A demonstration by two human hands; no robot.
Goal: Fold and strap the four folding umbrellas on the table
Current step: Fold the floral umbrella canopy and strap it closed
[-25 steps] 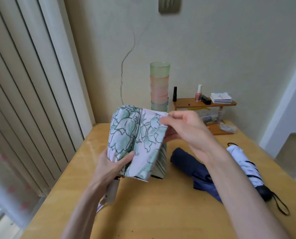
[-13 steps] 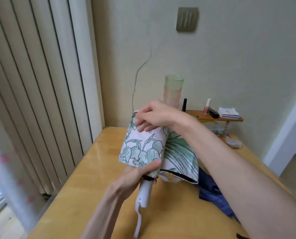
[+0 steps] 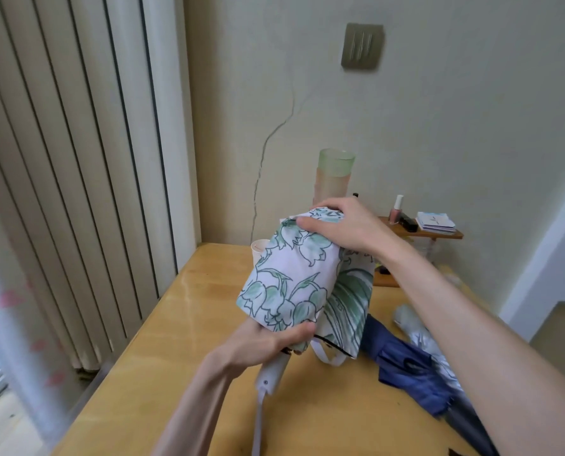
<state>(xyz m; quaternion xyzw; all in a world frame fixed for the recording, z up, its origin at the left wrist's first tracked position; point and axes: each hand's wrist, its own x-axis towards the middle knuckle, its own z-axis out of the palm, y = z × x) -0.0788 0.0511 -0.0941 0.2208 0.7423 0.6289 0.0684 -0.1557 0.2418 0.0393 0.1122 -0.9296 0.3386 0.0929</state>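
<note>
A white folding umbrella with a green flower print (image 3: 291, 281) is held up over the wooden table (image 3: 189, 297). My left hand (image 3: 268, 340) grips its lower end just above the white handle (image 3: 272, 373), whose wrist strap hangs down. My right hand (image 3: 337, 222) curls over the top of the canopy and holds the cloth wrapped round. A loose flap of canopy (image 3: 350, 311) and a white strap loop (image 3: 327, 355) hang on the right side. A navy blue umbrella (image 3: 403, 360) lies on the table under my right forearm, with a silver-grey one (image 3: 416, 327) behind it.
A tall green and peach tumbler (image 3: 333, 176) stands at the back of the table, a white cup (image 3: 259, 250) beside it. A small wooden shelf (image 3: 439, 233) holds nail polish and cards. Vertical blinds (image 3: 77, 176) hang along the table's left edge.
My right hand has moved from pinching the canopy edge to cupping the top, wrapping the cloth round the shaft. The view has shifted right and the handle now shows below my left hand.
</note>
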